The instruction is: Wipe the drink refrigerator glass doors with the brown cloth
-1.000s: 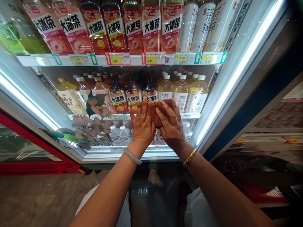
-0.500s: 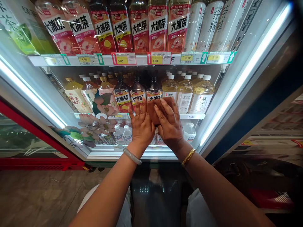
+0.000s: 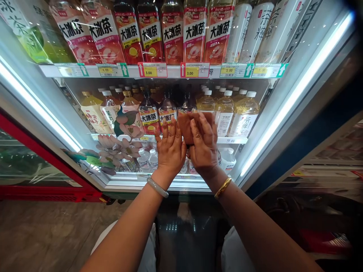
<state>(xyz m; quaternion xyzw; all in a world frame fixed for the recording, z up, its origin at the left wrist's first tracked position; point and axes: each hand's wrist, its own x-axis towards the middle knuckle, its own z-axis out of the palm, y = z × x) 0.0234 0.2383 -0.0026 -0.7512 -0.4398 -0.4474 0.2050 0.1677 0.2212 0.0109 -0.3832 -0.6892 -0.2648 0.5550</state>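
Note:
My right hand lies over a folded brown cloth and presses it against the glass door of a lit drinks cooler. Part of the cloth shows to the left of its fingers; the rest is hidden beneath them. Beside it, my left hand rests flat with fingers spread, touching the glass and holding nothing. The two thumbs are close together. Behind the glass, dark iced tea bottles stand near the left fingertips, and pale tea bottles are to the right of the cloth.
Tall cartons and bottles line the upper shelf, above price tags. Flower decals mark the lower left of the door. A red-framed case adjoins on the left, with grey floor below it.
The cloth has shifted slightly up on the glass under my right hand, and more of it shows. My left hand stays in nearly the same place. The view has swung a little left.

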